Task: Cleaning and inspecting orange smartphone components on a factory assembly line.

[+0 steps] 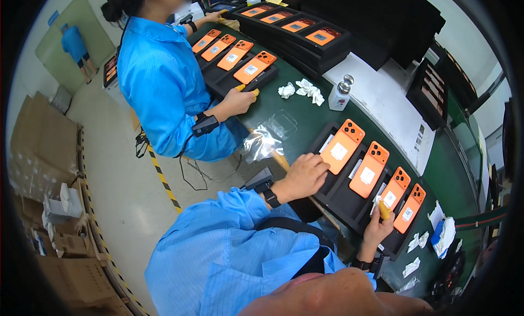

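Note:
Four-slot black tray [343,198] lies before me, holding several orange phones, camera ends away from me, white labels on their backs. My left hand [307,176] has its fingers curled against the lower left edge of the leftmost phone [343,146]; its fingertips are partly hidden. My right hand [377,224] pinches a crumpled white tissue [375,205], with a yellow finger cot on one finger. It is at the lower end of the third phone [395,188]. The second phone [369,169] and the rightmost phone [409,208] lie on either side of that one.
A white pump bottle [339,93] and crumpled tissues [310,91] stand beyond the tray. Clear plastic packaging [263,143] lies left of it. A co-worker in blue [164,86] handles another phone tray [215,82]. More tissues [412,267] and a blue-white packet [443,237] lie right.

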`<state>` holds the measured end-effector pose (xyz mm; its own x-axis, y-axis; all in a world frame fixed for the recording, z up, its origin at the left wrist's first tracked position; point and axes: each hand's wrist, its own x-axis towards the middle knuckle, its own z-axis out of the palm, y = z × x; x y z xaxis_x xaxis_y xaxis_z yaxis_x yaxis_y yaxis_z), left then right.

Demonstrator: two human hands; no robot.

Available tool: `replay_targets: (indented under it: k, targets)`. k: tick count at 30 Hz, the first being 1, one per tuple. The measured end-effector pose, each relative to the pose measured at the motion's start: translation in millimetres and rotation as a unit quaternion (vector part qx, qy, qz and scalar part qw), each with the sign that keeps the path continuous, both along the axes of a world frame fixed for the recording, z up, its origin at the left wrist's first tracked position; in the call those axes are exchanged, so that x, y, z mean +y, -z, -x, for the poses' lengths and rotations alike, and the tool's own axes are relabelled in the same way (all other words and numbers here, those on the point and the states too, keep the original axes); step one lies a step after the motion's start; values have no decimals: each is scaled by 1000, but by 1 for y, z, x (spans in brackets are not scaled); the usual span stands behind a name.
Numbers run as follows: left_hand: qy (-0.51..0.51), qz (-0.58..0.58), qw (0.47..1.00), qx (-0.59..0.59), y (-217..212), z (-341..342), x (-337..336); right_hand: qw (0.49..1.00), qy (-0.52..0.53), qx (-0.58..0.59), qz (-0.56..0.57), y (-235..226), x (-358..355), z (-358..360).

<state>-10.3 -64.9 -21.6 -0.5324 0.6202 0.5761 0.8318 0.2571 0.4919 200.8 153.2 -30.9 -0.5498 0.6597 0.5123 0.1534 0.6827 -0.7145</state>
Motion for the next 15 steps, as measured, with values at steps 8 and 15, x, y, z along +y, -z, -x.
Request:
replay_targets:
  k: [8, 15]
  targets:
    - [28, 86, 995, 43, 6, -5, -1, 998, 9, -54, -39, -15, -2, 6]
    - [52, 61, 997, -19, -2, -18, -5, 999, 22, -25, 43, -7, 6, -4]
